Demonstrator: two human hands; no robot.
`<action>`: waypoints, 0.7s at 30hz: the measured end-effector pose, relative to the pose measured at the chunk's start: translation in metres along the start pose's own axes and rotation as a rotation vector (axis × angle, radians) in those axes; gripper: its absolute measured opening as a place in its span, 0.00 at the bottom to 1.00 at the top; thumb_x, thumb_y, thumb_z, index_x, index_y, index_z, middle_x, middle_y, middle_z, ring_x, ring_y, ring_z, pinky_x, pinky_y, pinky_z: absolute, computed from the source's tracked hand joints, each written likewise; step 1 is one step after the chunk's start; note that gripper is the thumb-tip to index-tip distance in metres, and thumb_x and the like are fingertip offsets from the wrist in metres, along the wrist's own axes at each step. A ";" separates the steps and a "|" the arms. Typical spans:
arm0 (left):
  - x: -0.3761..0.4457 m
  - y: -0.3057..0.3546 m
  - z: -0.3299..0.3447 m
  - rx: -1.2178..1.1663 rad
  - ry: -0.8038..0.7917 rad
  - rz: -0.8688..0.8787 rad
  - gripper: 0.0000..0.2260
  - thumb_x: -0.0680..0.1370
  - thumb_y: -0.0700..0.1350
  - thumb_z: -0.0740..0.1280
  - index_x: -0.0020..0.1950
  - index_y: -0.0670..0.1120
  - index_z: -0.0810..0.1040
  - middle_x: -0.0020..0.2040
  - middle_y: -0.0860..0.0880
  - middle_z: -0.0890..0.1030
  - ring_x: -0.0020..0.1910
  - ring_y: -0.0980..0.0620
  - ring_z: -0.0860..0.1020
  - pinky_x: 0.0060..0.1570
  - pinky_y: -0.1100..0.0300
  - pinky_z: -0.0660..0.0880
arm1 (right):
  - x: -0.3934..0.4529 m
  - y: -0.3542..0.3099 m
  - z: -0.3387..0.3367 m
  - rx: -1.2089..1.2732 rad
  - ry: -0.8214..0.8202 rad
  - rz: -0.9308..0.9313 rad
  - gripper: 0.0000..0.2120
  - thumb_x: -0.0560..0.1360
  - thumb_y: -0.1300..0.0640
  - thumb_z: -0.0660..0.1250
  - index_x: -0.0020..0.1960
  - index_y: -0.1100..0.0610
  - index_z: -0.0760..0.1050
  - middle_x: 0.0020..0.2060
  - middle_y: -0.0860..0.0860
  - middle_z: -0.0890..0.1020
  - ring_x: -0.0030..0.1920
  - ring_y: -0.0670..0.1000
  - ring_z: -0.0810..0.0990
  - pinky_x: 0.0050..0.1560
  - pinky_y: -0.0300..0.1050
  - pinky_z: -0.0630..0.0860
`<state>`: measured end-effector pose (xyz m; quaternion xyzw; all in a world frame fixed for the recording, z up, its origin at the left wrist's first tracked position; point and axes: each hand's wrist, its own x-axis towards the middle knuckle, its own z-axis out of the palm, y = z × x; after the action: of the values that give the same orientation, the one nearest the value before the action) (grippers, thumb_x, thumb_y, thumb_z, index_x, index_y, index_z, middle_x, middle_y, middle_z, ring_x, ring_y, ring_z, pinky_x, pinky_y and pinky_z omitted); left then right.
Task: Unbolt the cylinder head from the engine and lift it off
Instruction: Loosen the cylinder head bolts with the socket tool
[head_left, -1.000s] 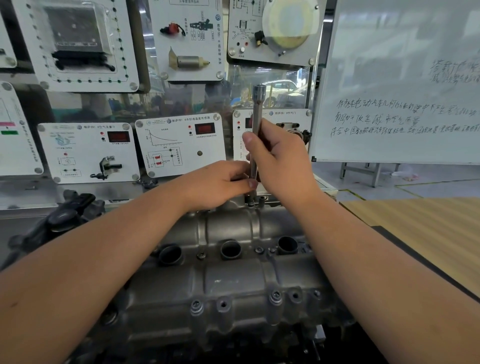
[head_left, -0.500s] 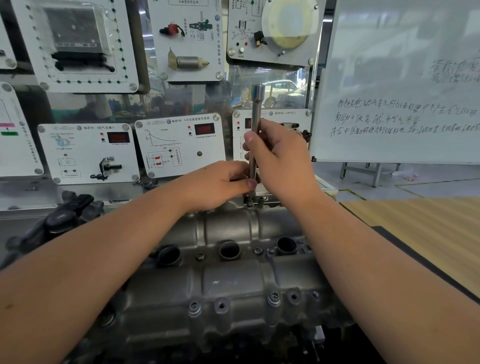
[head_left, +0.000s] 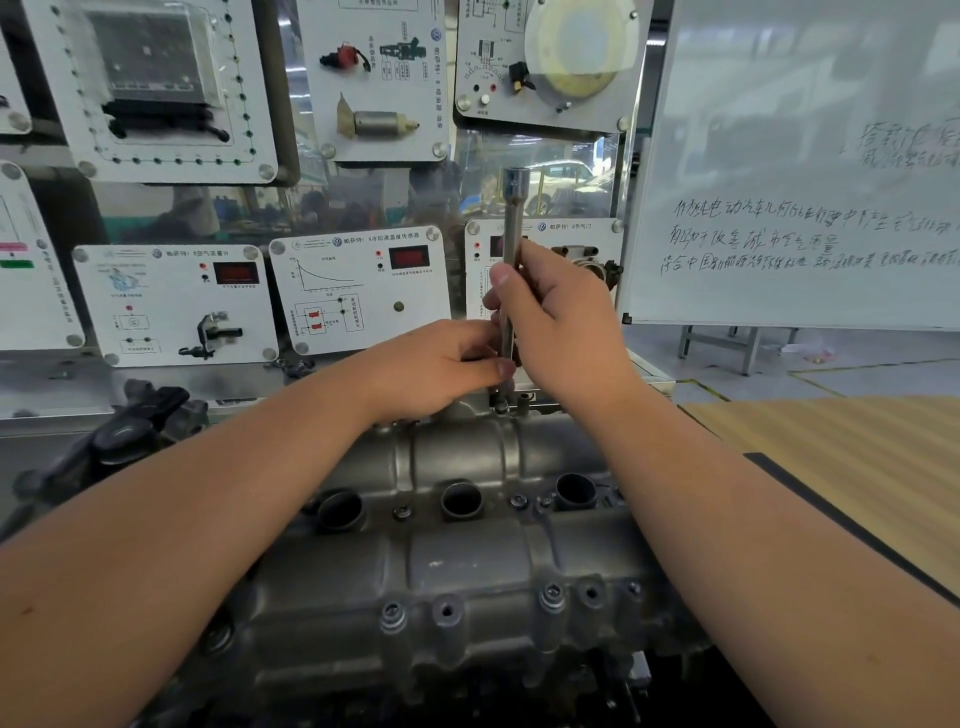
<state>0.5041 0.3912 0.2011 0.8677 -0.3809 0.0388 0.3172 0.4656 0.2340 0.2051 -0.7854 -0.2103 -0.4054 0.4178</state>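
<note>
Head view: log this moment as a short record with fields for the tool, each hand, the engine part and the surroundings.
tool: long socket extension, upright, lower end at the far edge of the cylinder head
right hand: wrapped around the tool's shaft
left hand: fingertips pinching the tool near its base
bolt under tool: hidden by the hands
cylinder head: on the engine, three open round wells along the top
near-edge bolts: some seated, some holes open
background: sensor display panels; whiteboard with handwriting at right
</note>
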 end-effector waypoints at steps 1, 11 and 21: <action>0.000 0.001 0.000 0.012 0.000 0.004 0.10 0.84 0.48 0.65 0.63 0.48 0.78 0.56 0.48 0.84 0.58 0.48 0.82 0.64 0.42 0.75 | 0.000 -0.001 0.001 0.007 -0.007 0.000 0.08 0.83 0.54 0.62 0.54 0.56 0.78 0.37 0.44 0.83 0.41 0.40 0.81 0.38 0.36 0.73; 0.000 0.001 0.002 0.012 -0.019 0.008 0.14 0.83 0.53 0.63 0.66 0.49 0.76 0.58 0.52 0.84 0.60 0.53 0.81 0.65 0.44 0.74 | 0.000 -0.002 0.001 -0.001 0.034 -0.002 0.15 0.82 0.56 0.64 0.42 0.65 0.73 0.31 0.56 0.76 0.33 0.49 0.70 0.36 0.44 0.67; 0.003 0.003 0.003 0.087 0.007 0.016 0.12 0.83 0.54 0.65 0.61 0.49 0.77 0.54 0.46 0.84 0.56 0.45 0.81 0.60 0.40 0.75 | -0.002 -0.004 0.001 0.056 0.073 0.012 0.08 0.80 0.54 0.68 0.58 0.56 0.76 0.39 0.48 0.84 0.39 0.47 0.82 0.43 0.45 0.78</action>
<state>0.5031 0.3864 0.2015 0.8773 -0.3849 0.0607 0.2802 0.4624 0.2376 0.2051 -0.7593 -0.2014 -0.4254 0.4494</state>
